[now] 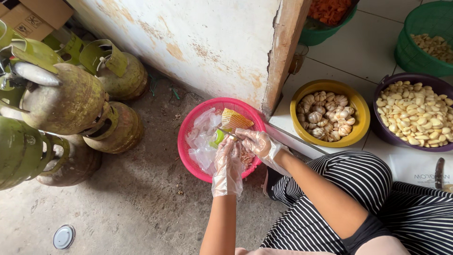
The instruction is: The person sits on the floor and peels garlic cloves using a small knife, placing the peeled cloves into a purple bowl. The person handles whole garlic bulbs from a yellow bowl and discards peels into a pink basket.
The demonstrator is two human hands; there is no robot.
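Garlic: a small piece [234, 138] sits between my two gloved hands, over the pink basket [188, 123] on the floor.
Left hand [227, 163]: my fingers curl shut around the piece (details hidden by the glove).
Right hand [256, 141]: my fingers pinch it from the other side.
Basket contents: peel scraps [246, 157], clear plastic [202, 137].
Nearby: yellow bowl [358, 107] of whole bulbs, purple bowl [383, 132] of peeled cloves, green gas cylinders [66, 99].

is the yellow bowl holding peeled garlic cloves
No, the yellow bowl holds whole unpeeled garlic bulbs; the peeled cloves lie in the purple bowl beside it.
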